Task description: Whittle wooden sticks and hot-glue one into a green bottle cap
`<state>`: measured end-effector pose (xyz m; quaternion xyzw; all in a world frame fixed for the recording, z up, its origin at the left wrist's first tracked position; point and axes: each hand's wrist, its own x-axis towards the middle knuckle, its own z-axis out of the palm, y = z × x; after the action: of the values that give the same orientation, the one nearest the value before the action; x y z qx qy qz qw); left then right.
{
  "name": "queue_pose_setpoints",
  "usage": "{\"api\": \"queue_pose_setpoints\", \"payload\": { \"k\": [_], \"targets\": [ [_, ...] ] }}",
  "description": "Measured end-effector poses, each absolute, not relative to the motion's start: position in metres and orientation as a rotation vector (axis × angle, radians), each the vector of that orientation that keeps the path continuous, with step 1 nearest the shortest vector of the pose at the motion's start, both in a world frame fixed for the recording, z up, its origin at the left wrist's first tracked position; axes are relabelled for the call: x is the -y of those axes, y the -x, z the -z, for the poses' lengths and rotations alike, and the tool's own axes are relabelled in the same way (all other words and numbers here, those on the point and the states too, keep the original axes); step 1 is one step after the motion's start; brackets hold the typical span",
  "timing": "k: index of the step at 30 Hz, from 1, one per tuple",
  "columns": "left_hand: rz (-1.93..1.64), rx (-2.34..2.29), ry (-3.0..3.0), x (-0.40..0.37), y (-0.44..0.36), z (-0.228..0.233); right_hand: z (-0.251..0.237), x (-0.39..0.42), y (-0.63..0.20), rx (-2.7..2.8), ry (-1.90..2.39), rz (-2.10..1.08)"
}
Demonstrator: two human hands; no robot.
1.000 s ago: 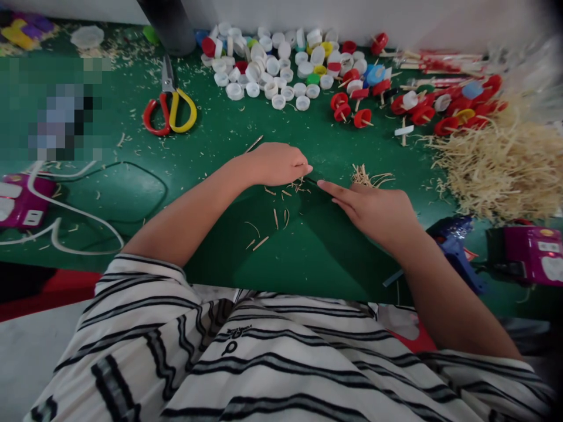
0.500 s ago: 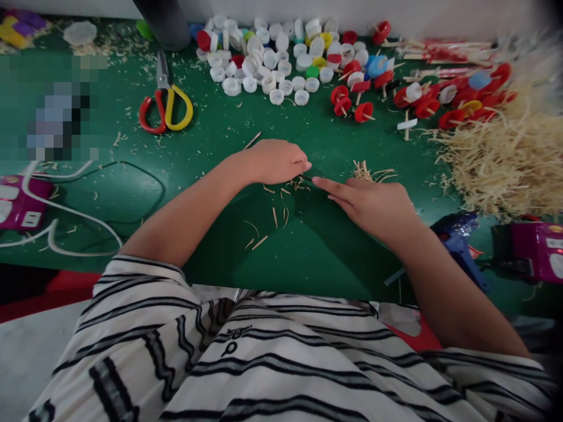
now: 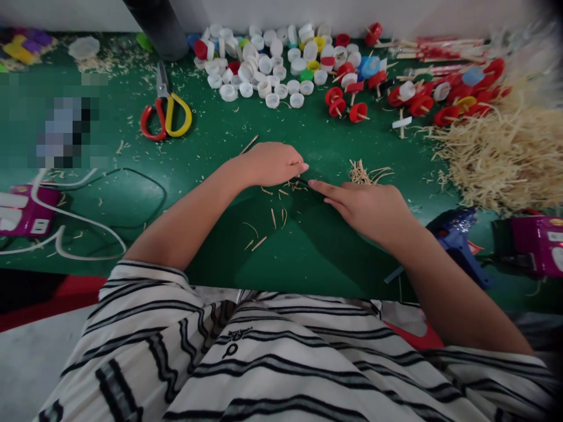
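My left hand (image 3: pixel 272 164) rests on the green table (image 3: pixel 316 246), its fingers pinched shut on a thin wooden stick (image 3: pixel 248 144) whose far end pokes out behind the wrist. My right hand (image 3: pixel 367 208) lies palm down just to the right. Its index finger stretches to a thin dark piece at the left hand's fingertips; what that piece is I cannot tell. Short stick cuttings (image 3: pixel 275 218) lie scattered under and in front of both hands. A small bundle of cut sticks (image 3: pixel 363 173) sits just beyond the right hand.
Red and yellow scissors (image 3: pixel 166 111) lie at the back left. A heap of white and coloured bottle caps (image 3: pixel 264 64) and red caps on sticks (image 3: pixel 347 105) fill the back. Wood slivers (image 3: pixel 505 158) are piled right, by a blue glue gun (image 3: pixel 457 240). Purple power strips (image 3: pixel 21 211) and white cables lie left.
Both hands stay almost where they were. The right index finger has edged slightly left toward the left fingertips. The view has shifted a little.
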<state>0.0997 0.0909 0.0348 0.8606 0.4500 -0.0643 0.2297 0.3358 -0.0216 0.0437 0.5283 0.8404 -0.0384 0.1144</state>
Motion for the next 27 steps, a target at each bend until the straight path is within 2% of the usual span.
{"api": "queue_pose_setpoints", "payload": {
  "k": [8,17,27],
  "targets": [
    [0.225,-1.223,-2.389,-0.091,-0.103,-0.037,-0.038,0.018,-0.340,-2.460,-1.522,-0.022],
    [0.229,-1.243,-2.385,-0.090,-0.102,-0.037,-0.046,0.016,-0.332,-2.452,-1.533,0.106],
    [0.262,-1.167,-2.409,-0.090,-0.100,-0.041,-0.044,0.025,-0.361,-2.556,-1.575,0.242]
  ]
}}
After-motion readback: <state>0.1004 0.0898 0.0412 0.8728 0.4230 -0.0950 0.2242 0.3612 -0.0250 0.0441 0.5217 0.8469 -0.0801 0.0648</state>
